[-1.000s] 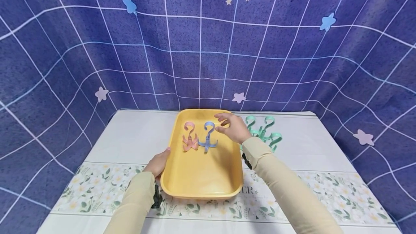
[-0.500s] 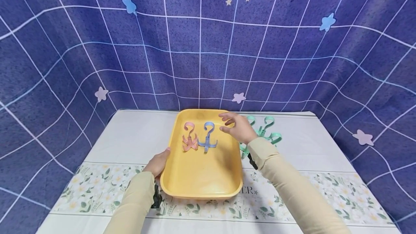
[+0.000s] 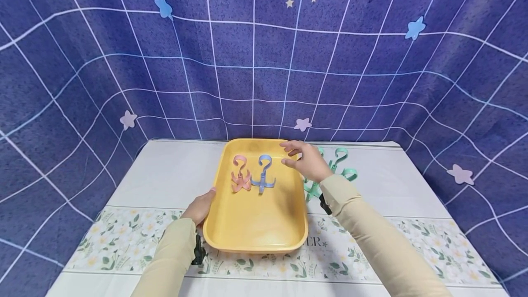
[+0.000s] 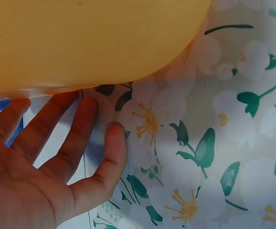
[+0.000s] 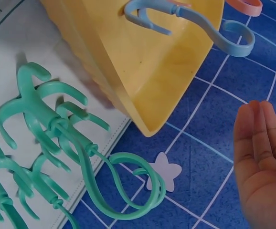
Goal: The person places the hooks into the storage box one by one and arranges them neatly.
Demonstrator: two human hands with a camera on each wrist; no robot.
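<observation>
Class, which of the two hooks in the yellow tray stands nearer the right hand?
The blue hook: it stands right of the pink hook, closer to the right hand.

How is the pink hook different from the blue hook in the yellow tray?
The pink hook is pink and stands on the left; the blue hook is blue and stands on the right, nearer the right hand. The blue hook reaches slightly higher than the pink one. Both stand upright in the tray, each with a curled top and spread prongs below.

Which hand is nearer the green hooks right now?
Right. The right hand hovers open just beside the green hooks; the left hand rests against the yellow tray across from them.
</observation>
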